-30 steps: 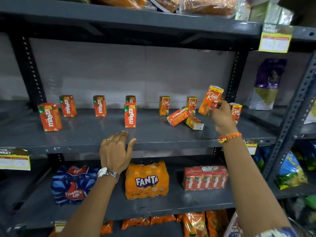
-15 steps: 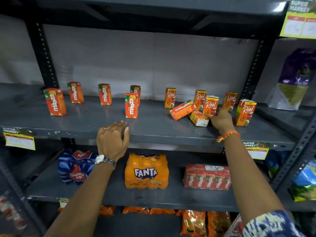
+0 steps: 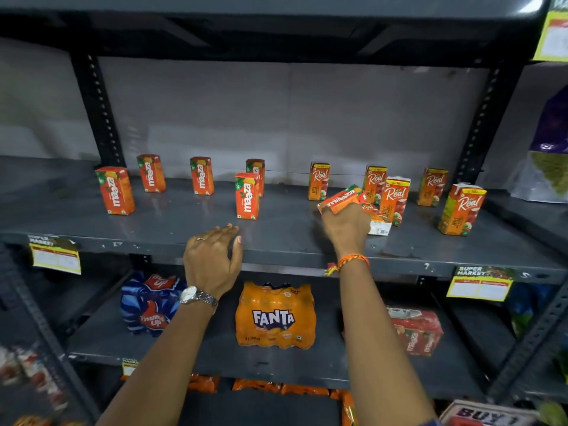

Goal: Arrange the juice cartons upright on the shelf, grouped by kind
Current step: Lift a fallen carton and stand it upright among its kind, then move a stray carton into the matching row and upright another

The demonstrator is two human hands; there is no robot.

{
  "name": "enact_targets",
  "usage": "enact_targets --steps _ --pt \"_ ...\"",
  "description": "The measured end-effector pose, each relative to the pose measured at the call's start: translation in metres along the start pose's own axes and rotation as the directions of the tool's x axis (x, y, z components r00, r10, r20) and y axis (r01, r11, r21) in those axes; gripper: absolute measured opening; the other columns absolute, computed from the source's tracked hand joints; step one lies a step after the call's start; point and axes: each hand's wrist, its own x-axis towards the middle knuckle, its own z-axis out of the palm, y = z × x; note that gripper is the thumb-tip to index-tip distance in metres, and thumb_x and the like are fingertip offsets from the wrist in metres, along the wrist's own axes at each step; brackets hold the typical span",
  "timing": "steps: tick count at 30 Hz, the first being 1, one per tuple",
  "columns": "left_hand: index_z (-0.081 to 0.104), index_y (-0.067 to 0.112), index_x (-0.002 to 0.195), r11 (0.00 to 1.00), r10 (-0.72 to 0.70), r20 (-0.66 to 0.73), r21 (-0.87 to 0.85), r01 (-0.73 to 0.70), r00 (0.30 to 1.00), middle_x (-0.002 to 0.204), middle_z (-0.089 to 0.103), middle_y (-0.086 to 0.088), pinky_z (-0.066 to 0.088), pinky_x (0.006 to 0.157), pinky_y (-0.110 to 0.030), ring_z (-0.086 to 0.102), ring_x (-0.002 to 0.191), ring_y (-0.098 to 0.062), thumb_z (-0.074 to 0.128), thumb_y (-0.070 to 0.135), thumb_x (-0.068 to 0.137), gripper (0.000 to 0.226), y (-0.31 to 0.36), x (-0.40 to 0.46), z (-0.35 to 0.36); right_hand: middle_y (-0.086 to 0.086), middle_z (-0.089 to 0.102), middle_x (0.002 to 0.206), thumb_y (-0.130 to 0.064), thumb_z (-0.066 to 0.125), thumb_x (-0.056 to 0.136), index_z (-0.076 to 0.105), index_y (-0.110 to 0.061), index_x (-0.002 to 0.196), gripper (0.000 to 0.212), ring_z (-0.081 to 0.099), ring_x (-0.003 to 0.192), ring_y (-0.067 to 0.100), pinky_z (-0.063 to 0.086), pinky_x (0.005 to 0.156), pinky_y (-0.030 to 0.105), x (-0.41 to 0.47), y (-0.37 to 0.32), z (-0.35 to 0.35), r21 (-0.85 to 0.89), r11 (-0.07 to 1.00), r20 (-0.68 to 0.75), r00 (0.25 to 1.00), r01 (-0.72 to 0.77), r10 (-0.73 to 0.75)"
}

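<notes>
Several orange Maaza cartons stand upright on the left half of the grey shelf (image 3: 172, 222), the nearest ones at its left (image 3: 115, 190) and middle (image 3: 247, 195). Upright Real cartons stand on the right, among them one (image 3: 319, 181) at the back, one (image 3: 395, 199) in the cluster and one (image 3: 462, 209) nearest. A Maaza carton (image 3: 341, 198) lies tilted among the Real ones, and my right hand (image 3: 345, 227) grips its near end. Beside it a Real carton (image 3: 379, 224) lies flat. My left hand (image 3: 212, 256) hovers with fingers spread at the shelf's front edge, holding nothing.
The shelf below holds a Thums Up pack (image 3: 150, 305), a Fanta pack (image 3: 275, 316) and a red Maaza multipack (image 3: 418, 332). Price tags (image 3: 479, 284) hang on the shelf lip. A dark upright post (image 3: 479, 124) borders the right side, with bagged goods (image 3: 550, 149) beyond it.
My right hand set the Real carton upright in the cluster, let go, and moved left onto the tilted Maaza carton. My left hand stayed near the shelf edge.
</notes>
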Motion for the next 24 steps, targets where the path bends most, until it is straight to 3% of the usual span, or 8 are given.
enact_targets --steps 2,7,11,14,16,18,24 --pt "0.075 0.014 0.110 1.000 0.003 -0.010 -0.005 -0.003 1.000 0.112 0.074 -0.005 0.047 0.090 -0.037 0.070 0.105 -0.022 0.036 0.041 0.096 0.049 -0.002 0.000 0.001 0.017 0.071 0.108 -0.039 0.075 0.079 0.068 -0.002 0.105 0.046 0.065 0.102 0.035 0.054 0.084 0.040 0.001 -0.004 0.007 -0.018 1.000 -0.048 0.999 -0.020 0.019" --pt "0.075 0.014 0.110 1.000 0.024 -0.028 -0.014 -0.024 0.999 0.111 0.074 -0.005 0.048 0.090 -0.037 0.070 0.105 -0.022 0.038 0.040 0.095 0.048 -0.003 0.000 0.001 0.016 0.071 0.110 -0.033 0.080 0.074 0.067 -0.004 0.107 0.046 0.067 0.103 0.035 0.055 0.085 0.042 0.001 -0.012 0.010 -0.013 0.995 -0.092 0.991 -0.096 0.095" --pt "0.075 0.016 0.110 0.999 0.042 -0.020 -0.021 -0.042 0.999 0.111 0.075 -0.003 0.049 0.089 -0.037 0.071 0.104 -0.021 0.039 0.041 0.095 0.046 -0.007 0.002 0.001 0.014 0.073 0.095 -0.021 0.080 0.073 0.067 -0.006 0.081 0.021 0.069 0.094 0.035 0.054 0.079 0.040 0.001 -0.015 0.005 0.116 0.982 -0.109 0.981 -0.146 0.159" --pt "0.075 0.016 0.110 0.998 0.058 -0.008 -0.020 -0.059 0.998 0.111 0.075 -0.003 0.050 0.088 -0.037 0.071 0.103 -0.020 0.040 0.042 0.095 0.046 -0.009 0.003 0.000 -0.003 0.063 0.071 -0.013 0.078 0.073 0.058 -0.017 0.065 0.022 0.064 0.074 0.018 0.056 0.079 0.042 -0.004 -0.017 -0.003 0.298 0.942 -0.032 0.985 -0.153 0.170" --pt "0.075 0.016 0.109 0.998 0.068 -0.014 -0.015 -0.068 0.998 0.109 0.075 -0.003 0.051 0.088 -0.037 0.072 0.101 -0.021 0.041 0.042 0.094 0.046 -0.009 0.003 -0.001 -0.003 0.066 0.081 -0.010 0.080 0.070 0.065 -0.012 0.090 0.025 0.066 0.081 0.017 0.058 0.085 0.046 -0.008 -0.017 -0.009 0.428 0.887 0.046 0.984 -0.174 0.171" --pt "0.076 0.015 0.109 0.997 0.080 -0.023 -0.013 -0.080 0.997 0.108 0.075 -0.005 0.052 0.086 -0.037 0.072 0.100 -0.022 0.041 0.043 0.093 0.047 -0.010 0.003 -0.002 -0.002 0.067 0.089 -0.002 0.078 0.073 0.056 -0.005 0.123 0.055 0.068 0.093 0.021 0.058 0.087 0.042 -0.015 -0.023 -0.017 0.527 0.823 0.142 0.976 -0.214 0.163" --pt "0.076 0.013 0.109 0.995 0.087 -0.028 -0.037 -0.088 0.996 0.109 0.075 -0.007 0.052 0.086 -0.038 0.072 0.100 -0.024 0.041 0.043 0.094 0.048 -0.011 0.003 -0.002 0.004 0.073 0.091 0.007 0.073 0.077 0.060 0.001 0.125 0.050 0.071 0.092 0.018 0.057 0.083 0.033 -0.050 -0.039 -0.055 0.562 0.826 0.196 0.978 -0.056 -0.067"
